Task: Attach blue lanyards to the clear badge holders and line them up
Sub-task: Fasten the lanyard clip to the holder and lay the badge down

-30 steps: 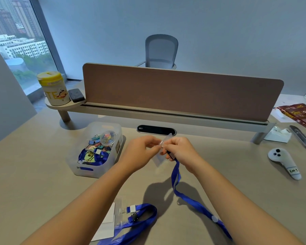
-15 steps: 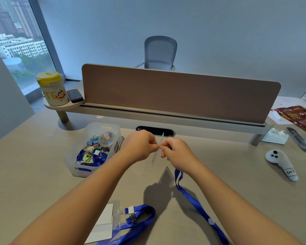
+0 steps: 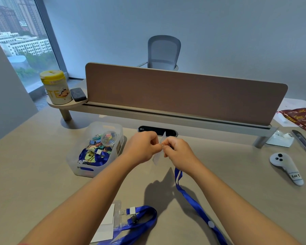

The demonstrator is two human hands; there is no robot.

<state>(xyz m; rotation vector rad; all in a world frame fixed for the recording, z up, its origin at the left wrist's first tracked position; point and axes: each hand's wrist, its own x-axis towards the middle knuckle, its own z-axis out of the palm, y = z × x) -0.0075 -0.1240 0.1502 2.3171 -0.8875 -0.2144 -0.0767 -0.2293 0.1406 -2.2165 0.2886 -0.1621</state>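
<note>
— Two badges on the go? Nearest first.
— One finished, flat on the desk (image 3: pixel 42 156) at the near edge: clear badge holder (image 3: pixel 111 221) with white card inside, clipped to a looped blue lanyard (image 3: pixel 145 220).
— And the second?
— Up in the air, above mid-desk. Thin clear holder (image 3: pixel 158 156), seen almost edge-on, pinched between both hands. Left hand (image 3: pixel 141 147) curled tight on its left side, right hand (image 3: pixel 177 151) curled on the right, fingertips meeting at the top.
— Second lanyard (image 3: pixel 193 200)?
— Hanging below the right hand, then trailing across the desk toward the near right edge. Clip end hidden behind the fingers; attached or not, cannot tell.
— Further out?
— Left of the hands, a clear plastic bin (image 3: pixel 95 149) full of coloured clips and more blue strap. Right, well apart, a white controller (image 3: pixel 286 168) with a handwritten label. Beyond, a brown divider panel (image 3: pixel 184 96); on its shelf at left, a yellow-lidded canister (image 3: pixel 56 87) just beside a dark case (image 3: pixel 78 94). Behind all, a grey chair (image 3: pixel 163 52).
</note>
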